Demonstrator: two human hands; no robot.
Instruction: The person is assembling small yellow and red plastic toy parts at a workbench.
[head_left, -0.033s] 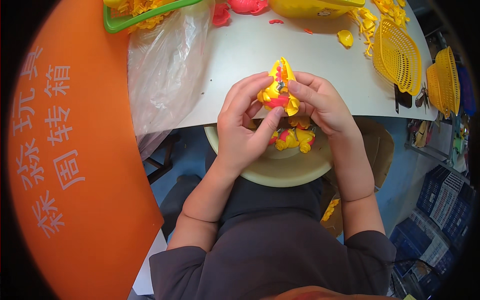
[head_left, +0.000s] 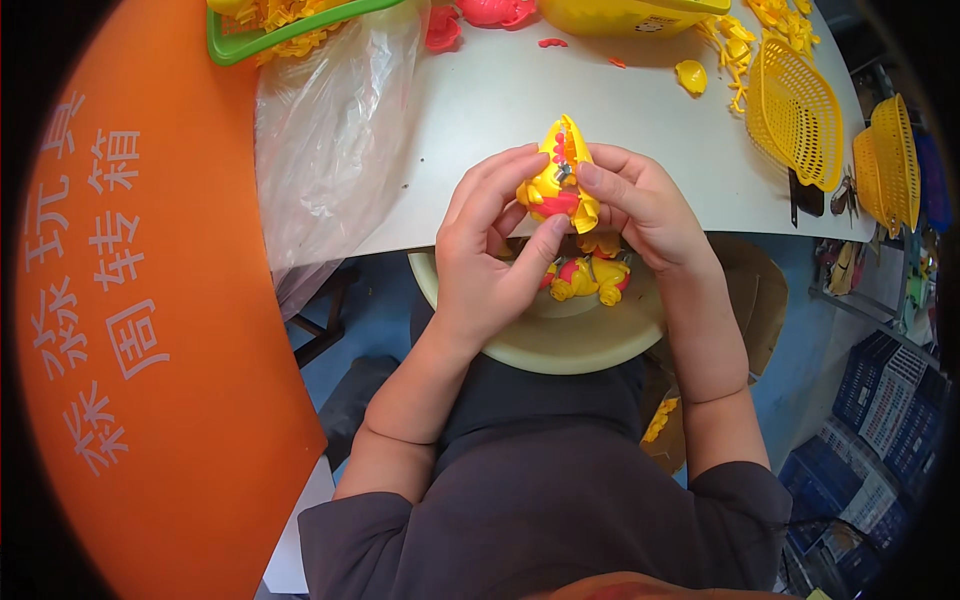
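Above the table's front edge, both my hands hold a yellow and red plastic toy figure (head_left: 548,188). A narrow gap runs down between its shell halves, and orange, red and metallic parts show inside. My left hand (head_left: 488,235) grips the left side, with the thumb low on the red part and the fingers around the shell. My right hand (head_left: 645,200) pinches the right half, its thumb lying by the seam. Below the hands, a pale round basin (head_left: 570,352) on my lap holds several yellow and red toy figures (head_left: 590,278), partly hidden by my hands.
Crumpled clear plastic (head_left: 335,140) lies on the white table (head_left: 470,120), beside an orange board (head_left: 200,300). A green-rimmed basket (head_left: 300,35), a yellow bin (head_left: 620,15) and a yellow perforated basket (head_left: 795,115) stand farther back. Loose yellow parts (head_left: 735,50) lie between these; blue crates (head_left: 880,400) are at right.
The gap between the toy's shell halves looks slightly narrower at the top. Both hands stay in nearly the same place.
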